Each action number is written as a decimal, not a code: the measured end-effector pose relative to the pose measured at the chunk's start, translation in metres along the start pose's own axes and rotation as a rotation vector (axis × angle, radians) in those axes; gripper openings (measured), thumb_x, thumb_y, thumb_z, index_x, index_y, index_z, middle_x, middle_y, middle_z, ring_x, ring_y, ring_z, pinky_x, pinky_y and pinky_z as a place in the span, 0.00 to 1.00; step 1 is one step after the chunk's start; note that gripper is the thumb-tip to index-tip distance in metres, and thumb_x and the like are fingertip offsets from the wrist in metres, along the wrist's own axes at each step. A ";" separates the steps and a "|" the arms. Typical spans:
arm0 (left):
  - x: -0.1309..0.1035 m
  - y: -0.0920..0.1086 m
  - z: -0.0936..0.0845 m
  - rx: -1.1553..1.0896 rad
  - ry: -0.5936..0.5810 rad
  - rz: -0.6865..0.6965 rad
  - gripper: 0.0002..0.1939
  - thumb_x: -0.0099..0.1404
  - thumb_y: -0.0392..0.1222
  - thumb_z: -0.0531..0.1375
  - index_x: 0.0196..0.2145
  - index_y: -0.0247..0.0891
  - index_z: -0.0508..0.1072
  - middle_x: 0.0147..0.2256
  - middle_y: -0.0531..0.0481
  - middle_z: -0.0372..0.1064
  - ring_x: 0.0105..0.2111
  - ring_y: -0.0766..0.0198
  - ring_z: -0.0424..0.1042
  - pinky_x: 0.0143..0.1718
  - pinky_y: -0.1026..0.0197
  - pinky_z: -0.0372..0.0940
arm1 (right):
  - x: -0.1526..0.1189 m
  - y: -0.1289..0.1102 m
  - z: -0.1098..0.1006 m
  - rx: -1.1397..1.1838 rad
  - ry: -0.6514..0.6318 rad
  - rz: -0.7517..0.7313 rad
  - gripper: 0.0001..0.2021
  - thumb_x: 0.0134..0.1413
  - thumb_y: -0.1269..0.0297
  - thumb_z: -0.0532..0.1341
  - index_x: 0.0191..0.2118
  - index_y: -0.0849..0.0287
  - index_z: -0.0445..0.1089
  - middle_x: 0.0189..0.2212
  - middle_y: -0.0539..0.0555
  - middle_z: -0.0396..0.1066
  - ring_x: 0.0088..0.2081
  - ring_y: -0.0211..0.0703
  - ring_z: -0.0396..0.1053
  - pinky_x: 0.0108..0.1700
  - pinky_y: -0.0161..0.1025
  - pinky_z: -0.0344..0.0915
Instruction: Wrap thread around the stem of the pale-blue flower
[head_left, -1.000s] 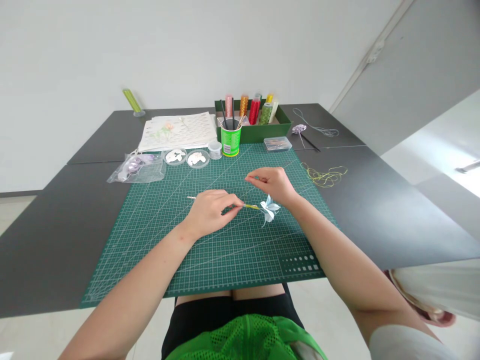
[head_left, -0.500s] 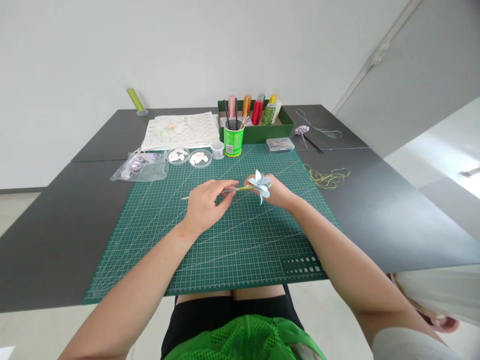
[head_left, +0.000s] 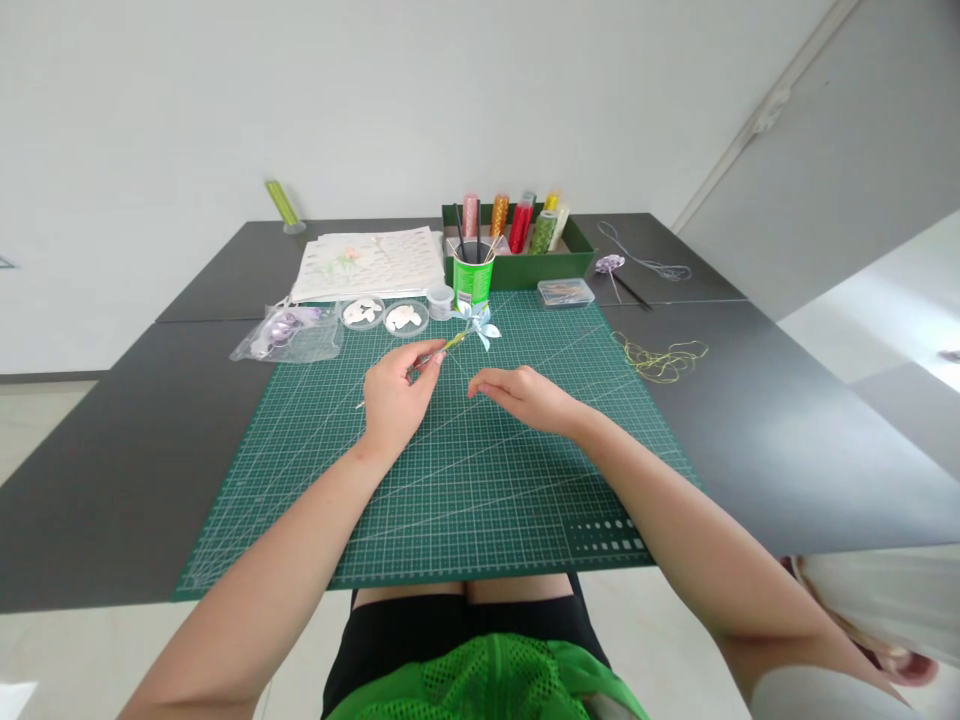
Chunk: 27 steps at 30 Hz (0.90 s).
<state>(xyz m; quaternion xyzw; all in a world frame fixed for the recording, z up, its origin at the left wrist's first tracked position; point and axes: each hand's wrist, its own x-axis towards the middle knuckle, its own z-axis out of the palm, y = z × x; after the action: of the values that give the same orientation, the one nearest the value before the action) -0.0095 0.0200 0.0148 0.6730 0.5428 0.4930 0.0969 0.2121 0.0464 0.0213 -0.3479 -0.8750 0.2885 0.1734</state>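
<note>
My left hand (head_left: 396, 392) pinches the stem of a pale blue artificial flower (head_left: 481, 323) between thumb and fingers. The blossom points up and to the right, and the stem's upper part is wrapped in yellow-green. Below the hand, the stem's thin pale end sticks out to the left. Lower and to the right, my right hand (head_left: 529, 398) is closed with its fingertips pressed together, apart from the flower. Whatever it pinches is too fine to make out. Both hands are above a green cutting mat (head_left: 480, 480).
Behind stand a green can (head_left: 472, 277) with sticks and a green box (head_left: 551, 268) of thread spools. Dishes of white pieces (head_left: 406, 318), a plastic bag (head_left: 289, 333) and patterned sheets (head_left: 405, 255) lie left. Yellow-green thread (head_left: 660, 360) and a clear case (head_left: 566, 292) lie right.
My left hand has tilted the flower up and carried it left, in front of the can. My right hand has come out from behind the blossom and moved lower, towards me.
</note>
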 end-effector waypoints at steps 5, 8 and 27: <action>0.000 -0.003 0.003 -0.026 -0.007 -0.041 0.09 0.70 0.40 0.63 0.46 0.42 0.81 0.42 0.49 0.82 0.39 0.60 0.80 0.40 0.58 0.75 | 0.000 -0.005 0.000 -0.039 -0.012 -0.002 0.15 0.71 0.68 0.50 0.48 0.57 0.74 0.24 0.46 0.69 0.23 0.35 0.63 0.34 0.34 0.58; 0.000 -0.004 0.003 -0.024 -0.013 -0.058 0.09 0.70 0.40 0.63 0.46 0.42 0.81 0.42 0.49 0.82 0.39 0.59 0.81 0.40 0.58 0.75 | -0.001 -0.007 0.000 -0.040 -0.005 -0.016 0.15 0.71 0.69 0.50 0.48 0.57 0.75 0.25 0.46 0.71 0.23 0.34 0.63 0.34 0.33 0.58; 0.001 -0.002 0.001 0.251 -0.187 0.060 0.06 0.70 0.39 0.62 0.38 0.45 0.81 0.36 0.53 0.81 0.35 0.58 0.78 0.34 0.58 0.68 | -0.014 -0.026 -0.006 0.265 0.217 -0.106 0.15 0.68 0.62 0.57 0.45 0.62 0.80 0.19 0.45 0.64 0.19 0.30 0.52 0.23 0.32 0.50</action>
<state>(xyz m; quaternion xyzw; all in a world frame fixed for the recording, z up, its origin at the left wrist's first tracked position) -0.0102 0.0225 0.0133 0.7388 0.5684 0.3590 0.0471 0.2118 0.0233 0.0410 -0.3046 -0.8226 0.3525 0.3259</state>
